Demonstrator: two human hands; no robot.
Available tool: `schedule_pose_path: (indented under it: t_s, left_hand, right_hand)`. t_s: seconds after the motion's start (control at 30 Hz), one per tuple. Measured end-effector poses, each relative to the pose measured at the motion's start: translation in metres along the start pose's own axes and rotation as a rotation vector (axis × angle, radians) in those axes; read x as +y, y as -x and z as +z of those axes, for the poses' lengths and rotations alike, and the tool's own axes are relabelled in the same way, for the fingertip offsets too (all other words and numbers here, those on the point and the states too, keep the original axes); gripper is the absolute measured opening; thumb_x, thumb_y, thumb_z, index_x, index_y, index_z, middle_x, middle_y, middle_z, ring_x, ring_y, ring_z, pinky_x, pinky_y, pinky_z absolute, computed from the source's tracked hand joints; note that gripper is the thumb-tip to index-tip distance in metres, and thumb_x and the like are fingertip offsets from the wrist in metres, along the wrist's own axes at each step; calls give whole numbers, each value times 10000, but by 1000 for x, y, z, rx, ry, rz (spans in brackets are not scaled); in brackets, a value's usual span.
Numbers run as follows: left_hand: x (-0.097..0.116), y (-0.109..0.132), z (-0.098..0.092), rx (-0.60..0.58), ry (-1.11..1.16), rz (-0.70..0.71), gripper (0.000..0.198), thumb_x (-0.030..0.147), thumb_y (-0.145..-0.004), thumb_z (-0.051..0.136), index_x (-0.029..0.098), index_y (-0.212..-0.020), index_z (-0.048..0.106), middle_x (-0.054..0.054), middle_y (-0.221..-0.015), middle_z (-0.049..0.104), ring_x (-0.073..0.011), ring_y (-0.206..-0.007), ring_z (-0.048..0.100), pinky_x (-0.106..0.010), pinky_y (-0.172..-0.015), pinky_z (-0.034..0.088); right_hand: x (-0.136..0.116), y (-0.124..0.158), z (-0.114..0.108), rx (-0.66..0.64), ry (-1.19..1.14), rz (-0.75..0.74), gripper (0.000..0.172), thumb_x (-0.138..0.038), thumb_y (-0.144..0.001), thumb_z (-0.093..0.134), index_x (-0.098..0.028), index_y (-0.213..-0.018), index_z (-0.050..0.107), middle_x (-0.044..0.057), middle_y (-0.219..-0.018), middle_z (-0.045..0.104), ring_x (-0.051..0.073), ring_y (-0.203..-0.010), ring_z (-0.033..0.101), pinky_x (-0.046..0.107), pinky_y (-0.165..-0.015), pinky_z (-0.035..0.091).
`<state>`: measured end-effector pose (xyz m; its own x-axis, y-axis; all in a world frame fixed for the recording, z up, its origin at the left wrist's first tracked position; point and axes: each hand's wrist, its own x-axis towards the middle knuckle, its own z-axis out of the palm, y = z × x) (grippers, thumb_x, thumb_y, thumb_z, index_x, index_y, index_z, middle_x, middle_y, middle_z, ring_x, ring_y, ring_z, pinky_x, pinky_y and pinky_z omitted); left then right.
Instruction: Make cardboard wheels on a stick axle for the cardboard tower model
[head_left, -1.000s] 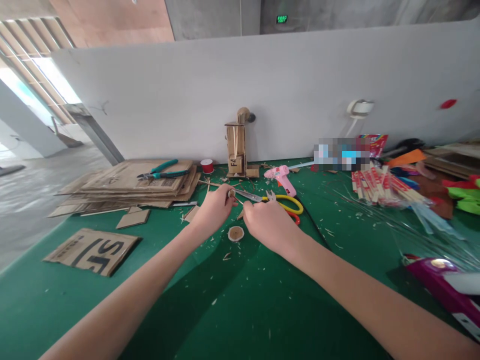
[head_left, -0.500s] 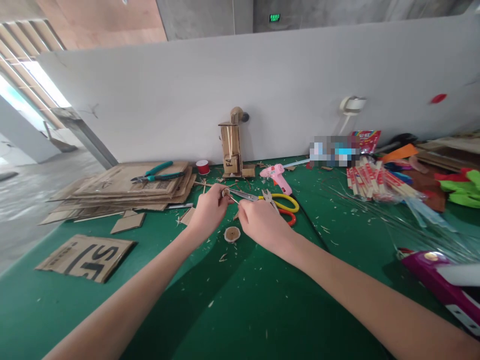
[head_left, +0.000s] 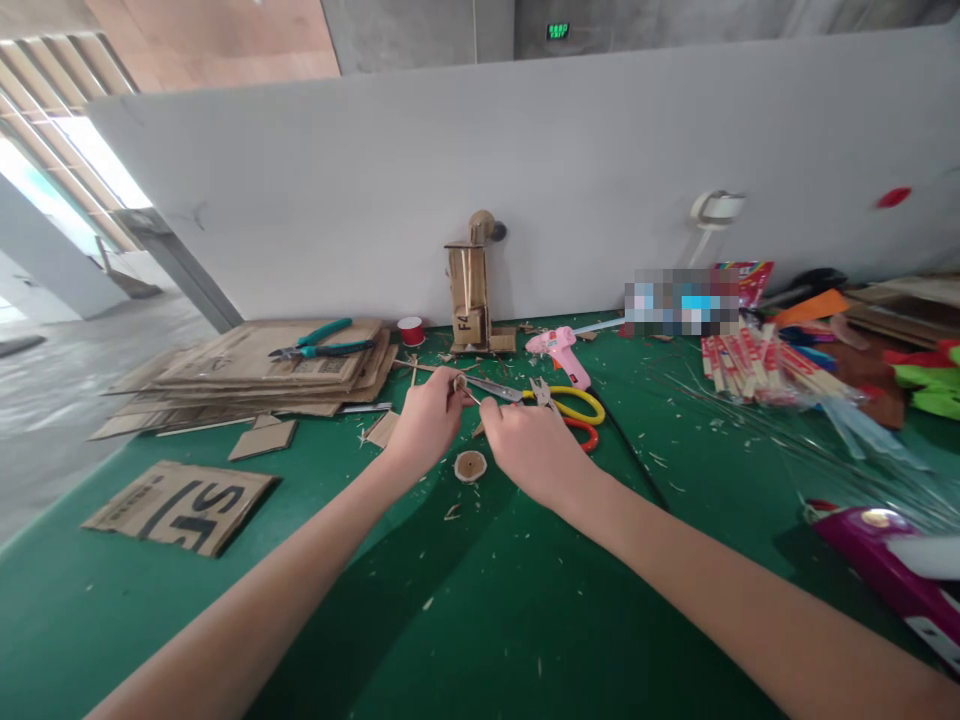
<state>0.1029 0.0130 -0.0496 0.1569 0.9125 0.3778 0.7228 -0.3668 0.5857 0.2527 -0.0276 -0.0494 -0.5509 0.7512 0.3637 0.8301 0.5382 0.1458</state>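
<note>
Only the view slid; the left hand [head_left: 430, 417] pinched a small round piece [head_left: 460, 383]; the right hand [head_left: 531, 443] gripped a thin stick [head_left: 472, 397] between both hands; pushing too hard could bend it.

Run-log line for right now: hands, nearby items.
left hand: pinching small round piece | right hand: holding thin rod toward it, contact unclear | near: cardboard disc on green table | far: scissors, pink glue gun

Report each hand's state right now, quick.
Left hand: closed, pinching a small round piece, mostly hidden by the fingers.
Right hand: closed, gripping a thin rod that points toward that piece.
</note>
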Motion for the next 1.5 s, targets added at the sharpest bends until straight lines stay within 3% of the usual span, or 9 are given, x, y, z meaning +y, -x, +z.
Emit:
schedule_pose_path:
  t_s: [0.2, 0.37, 0.43, 0.6, 0.83, 1.0, 1.17, 1.33, 1.5]
  left_hand:
    - [8, 3, -1, -11, -30, -32, 158, 128, -859, 427, 172, -935, 559, -62, -844, 714, -210, -833, 689, -266, -680, 484]
    - [6, 3, 1, -8, -40, -22, 163, 129, -859, 430, 180, -952, 553, -54, -842, 715, -217, -850, 691, -259, -666, 477]
    - [5, 3, 1, -4, -61, -13, 174, 126, -859, 428, 179, -963, 557, -49, -828, 714, -214, -836, 692, -249, -647, 474]
    - [7, 4, 2, 13, -106, -16, 193, 124, -854, 440, 170, -991, 567, -56, -832, 713, -211, -815, 687, -244, -642, 479]
    - [2, 6, 10, -1, -129, -47, 219, 144, -859, 434, 162, -1038, 559, -82, -866, 715, -220, -832, 679, -278, -694, 487]
    - [0, 9, 14, -33, -115, -40, 244, 140, -849, 434, 150, -1062, 553, -85, -844, 709, -218, -799, 672, -277, -677, 484]
    - [-2, 11, 18, -38, -135, -49, 243, 150, -864, 430, 148, -1070, 560, -88, -834, 707, -223, -782, 675, -282, -665, 484]
    - [-5, 11, 22, -41, -148, -46, 249, 139, -871, 424, 140, -1080, 559, -92, -861, 715, -223, -820, 677, -286, -710, 487]
    - [-5, 10, 23, -38, -158, -51, 247, 135, -871, 419, 151, -1071, 563, -80, -836, 716, -220, -812, 680, -288, -704, 488]
  right_hand:
    - [-1, -2, 3, -5, -165, 155, 232, -98, -903, 361, -109, -876, 591, 66, -622, 626, 162, -524, 562, 279, -458, 225]
    - [3, -6, 3, 81, -578, 320, 266, -173, -915, 394, -141, -732, 584, 26, -592, 583, 119, -529, 501, 245, -500, 282]
    - [5, -8, 5, 89, -635, 344, 281, -154, -905, 381, -139, -720, 593, 18, -581, 571, 113, -529, 499, 231, -504, 303]
    - [6, -10, 8, 50, -627, 345, 367, -136, -924, 268, -132, -784, 607, 3, -554, 566, 99, -455, 487, 212, -457, 317]
    - [5, -2, 7, -20, -333, 181, 237, -56, -849, 385, -79, -902, 614, 121, -699, 651, 204, -612, 598, 281, -513, 320]
    - [1, 1, 13, -66, -269, 109, 321, 33, -795, 371, -45, -1018, 590, 176, -836, 667, 247, -737, 636, 301, -575, 369]
    - [-3, -2, 16, -67, -363, 240, 225, -66, -871, 385, -75, -904, 607, 144, -719, 663, 228, -638, 628, 281, -533, 347]
    - [-3, -8, 20, -4, -565, 400, 282, -127, -910, 366, -142, -713, 568, 80, -670, 629, 164, -642, 595, 246, -556, 350]
    - [-7, -12, 27, 14, -746, 495, 318, -99, -897, 284, -161, -687, 514, -52, -458, 413, 94, -413, 439, 198, -445, 330]
